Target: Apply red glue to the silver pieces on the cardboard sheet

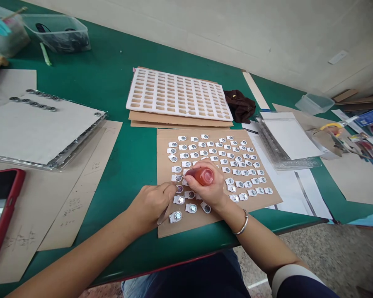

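My right hand [209,186] is wrapped round a small red squeeze bottle [202,176], its nozzle pointing left and down at the small white pieces. My left hand [153,203] is closed on a slim tool that looks like tweezers [163,216]; only its rear end shows below the palm. The left fingertips are beside a white tab with a round silver-and-dark disc [179,189]. Many such tabs lie in rows on a cardboard sheet [166,231] under both hands. My right hand and the bottle hide some of them.
Behind the cardboard is a white tray with a grid of slots [178,93], beside a dark brown cloth [240,105]. Left are a clear-wrapped board with discs [40,132] and a red-cased phone [10,211]. Right lie clear plastic sleeves [289,136] and yellow-handled scissors [332,126].
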`<state>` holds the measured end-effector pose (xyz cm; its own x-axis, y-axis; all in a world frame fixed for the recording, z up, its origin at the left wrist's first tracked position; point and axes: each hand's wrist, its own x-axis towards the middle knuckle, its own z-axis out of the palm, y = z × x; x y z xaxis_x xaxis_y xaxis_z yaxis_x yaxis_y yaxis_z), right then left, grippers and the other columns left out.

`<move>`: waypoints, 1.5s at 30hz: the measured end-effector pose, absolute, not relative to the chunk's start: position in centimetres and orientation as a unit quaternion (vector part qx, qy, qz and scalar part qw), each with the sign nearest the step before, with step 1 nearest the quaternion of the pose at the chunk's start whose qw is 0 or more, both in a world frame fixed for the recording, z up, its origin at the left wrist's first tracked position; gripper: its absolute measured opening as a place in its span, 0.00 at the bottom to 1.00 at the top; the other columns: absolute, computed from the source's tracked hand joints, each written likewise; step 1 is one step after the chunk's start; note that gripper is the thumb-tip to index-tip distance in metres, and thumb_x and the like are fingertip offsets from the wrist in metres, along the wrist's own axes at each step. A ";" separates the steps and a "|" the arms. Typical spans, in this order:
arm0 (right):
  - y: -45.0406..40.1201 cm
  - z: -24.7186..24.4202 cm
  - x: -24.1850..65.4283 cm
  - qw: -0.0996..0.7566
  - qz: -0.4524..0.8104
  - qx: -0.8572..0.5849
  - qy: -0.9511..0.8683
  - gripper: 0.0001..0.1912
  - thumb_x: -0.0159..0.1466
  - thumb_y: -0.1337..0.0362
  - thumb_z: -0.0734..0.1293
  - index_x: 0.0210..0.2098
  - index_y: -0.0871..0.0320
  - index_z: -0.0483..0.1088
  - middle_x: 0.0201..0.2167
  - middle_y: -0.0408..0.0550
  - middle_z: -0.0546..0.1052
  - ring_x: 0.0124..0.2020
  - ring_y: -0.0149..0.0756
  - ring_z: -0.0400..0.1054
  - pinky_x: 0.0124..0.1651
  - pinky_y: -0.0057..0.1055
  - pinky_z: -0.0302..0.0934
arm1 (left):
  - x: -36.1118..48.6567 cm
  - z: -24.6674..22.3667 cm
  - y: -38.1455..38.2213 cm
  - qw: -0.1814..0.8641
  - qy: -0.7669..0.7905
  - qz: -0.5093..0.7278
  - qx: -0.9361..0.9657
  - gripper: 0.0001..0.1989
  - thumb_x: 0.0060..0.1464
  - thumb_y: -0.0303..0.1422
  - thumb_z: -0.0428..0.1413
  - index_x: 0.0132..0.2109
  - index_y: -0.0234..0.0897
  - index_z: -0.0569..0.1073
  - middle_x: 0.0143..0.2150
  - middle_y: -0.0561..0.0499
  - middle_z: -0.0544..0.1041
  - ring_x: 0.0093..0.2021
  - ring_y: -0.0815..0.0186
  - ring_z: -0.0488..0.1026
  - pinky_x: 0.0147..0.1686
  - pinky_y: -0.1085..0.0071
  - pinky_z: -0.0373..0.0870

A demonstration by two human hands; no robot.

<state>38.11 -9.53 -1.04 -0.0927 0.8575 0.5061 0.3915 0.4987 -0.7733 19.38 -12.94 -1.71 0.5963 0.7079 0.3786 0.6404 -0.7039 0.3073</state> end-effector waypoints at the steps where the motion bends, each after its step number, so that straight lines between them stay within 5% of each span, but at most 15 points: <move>1: -9.6 -1.0 38.1 0.505 0.227 -0.441 -0.706 0.12 0.53 0.61 0.72 0.35 0.54 0.68 0.30 0.43 0.72 0.31 0.35 0.68 0.35 0.37 0.66 | 19.4 -1.7 -12.9 0.069 0.378 0.242 0.891 0.05 0.53 0.25 0.46 0.34 0.34 0.67 0.28 0.47 0.75 0.26 0.66 0.74 0.30 0.71 0.74; 45: -9.7 -0.7 38.2 0.496 0.225 -0.435 -0.717 0.10 0.54 0.62 0.72 0.33 0.55 0.68 0.29 0.43 0.72 0.30 0.34 0.67 0.35 0.35 0.65 | 18.8 -1.8 -12.4 0.165 0.411 0.259 0.858 0.08 0.56 0.26 0.47 0.38 0.36 0.71 0.31 0.49 0.76 0.31 0.65 0.75 0.33 0.72 0.72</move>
